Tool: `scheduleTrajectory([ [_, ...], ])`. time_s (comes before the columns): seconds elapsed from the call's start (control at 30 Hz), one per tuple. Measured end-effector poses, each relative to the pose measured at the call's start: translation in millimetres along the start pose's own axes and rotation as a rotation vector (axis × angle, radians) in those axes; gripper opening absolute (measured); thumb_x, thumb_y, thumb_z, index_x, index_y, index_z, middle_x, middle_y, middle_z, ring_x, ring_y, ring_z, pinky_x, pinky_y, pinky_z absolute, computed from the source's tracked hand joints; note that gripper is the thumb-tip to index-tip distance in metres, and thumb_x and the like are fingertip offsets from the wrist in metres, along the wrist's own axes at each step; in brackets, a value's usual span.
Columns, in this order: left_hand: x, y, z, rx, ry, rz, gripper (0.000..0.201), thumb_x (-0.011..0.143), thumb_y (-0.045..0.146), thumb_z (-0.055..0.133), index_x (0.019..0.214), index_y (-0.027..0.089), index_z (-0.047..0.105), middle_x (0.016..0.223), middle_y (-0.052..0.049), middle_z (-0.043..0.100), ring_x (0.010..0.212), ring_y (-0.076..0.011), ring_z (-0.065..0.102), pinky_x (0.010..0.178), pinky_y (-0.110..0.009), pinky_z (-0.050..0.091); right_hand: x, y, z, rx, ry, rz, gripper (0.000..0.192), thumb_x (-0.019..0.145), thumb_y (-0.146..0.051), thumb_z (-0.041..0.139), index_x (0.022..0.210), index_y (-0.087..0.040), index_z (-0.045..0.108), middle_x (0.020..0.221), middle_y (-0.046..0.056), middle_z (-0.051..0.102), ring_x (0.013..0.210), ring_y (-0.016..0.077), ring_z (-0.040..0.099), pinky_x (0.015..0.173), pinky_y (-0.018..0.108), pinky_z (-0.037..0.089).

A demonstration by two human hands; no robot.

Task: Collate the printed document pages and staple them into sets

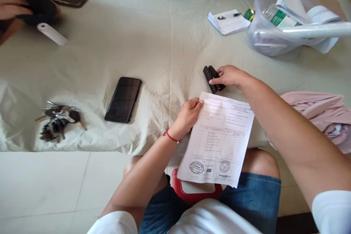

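While cloth-covered (164, 36), cluttered bed surface

Blk stapler (213, 79), wht printed doc (219, 139)

The printed sheet (218, 140) hides most of a red object (192, 194) beneath it (its print too small to read); the bunch of keys (58, 120) is blurred.

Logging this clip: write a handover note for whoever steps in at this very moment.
Left hand pinches the printed form at its top-left corner; the form lies over the lap and the cloth's edge.
Right hand rests its fingers on the black stapler, which lies on the cloth, not lifted.
Done: form and stapler both in hand's reach.
Left: no staple is visible on the form.
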State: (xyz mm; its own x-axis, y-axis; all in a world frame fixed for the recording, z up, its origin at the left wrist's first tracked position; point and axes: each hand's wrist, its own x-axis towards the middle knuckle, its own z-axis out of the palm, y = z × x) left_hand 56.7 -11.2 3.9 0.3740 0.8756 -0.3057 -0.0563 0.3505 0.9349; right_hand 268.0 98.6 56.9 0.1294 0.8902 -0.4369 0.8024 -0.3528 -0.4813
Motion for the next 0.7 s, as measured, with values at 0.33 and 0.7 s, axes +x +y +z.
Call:
scheduleTrajectory([
  [0.33, 5, -5, 2.0, 0.064, 0.021, 0.060, 0.038, 0.103, 0.045, 0.069, 0.075, 0.023, 0.055, 0.066, 0.000, 0.053, 0.060, -0.0141, 0.048, 0.052, -0.028, 0.034, -8, -18, 14, 0.102, 0.037, 0.077, 0.027, 0.077, -0.019, 0.094, 0.094, -0.023, 0.074, 0.085, 0.006, 0.076, 0.085, 0.0284, 0.076, 0.074, 0.042, 0.064],
  [0.7, 5, 6, 3.5, 0.257, 0.100, -0.009, 0.045, 0.105, 0.025, 0.057, 0.064, 0.025, 0.038, 0.061, 0.005, 0.034, 0.055, -0.0118, 0.027, 0.054, -0.032, 0.021, -18, -30, 35, -0.308, 0.159, -0.089, 0.060, 0.088, -0.038, 0.088, 0.140, -0.015, 0.067, 0.120, 0.017, 0.078, 0.109, 0.0344, 0.077, 0.092, 0.046, 0.061],
])
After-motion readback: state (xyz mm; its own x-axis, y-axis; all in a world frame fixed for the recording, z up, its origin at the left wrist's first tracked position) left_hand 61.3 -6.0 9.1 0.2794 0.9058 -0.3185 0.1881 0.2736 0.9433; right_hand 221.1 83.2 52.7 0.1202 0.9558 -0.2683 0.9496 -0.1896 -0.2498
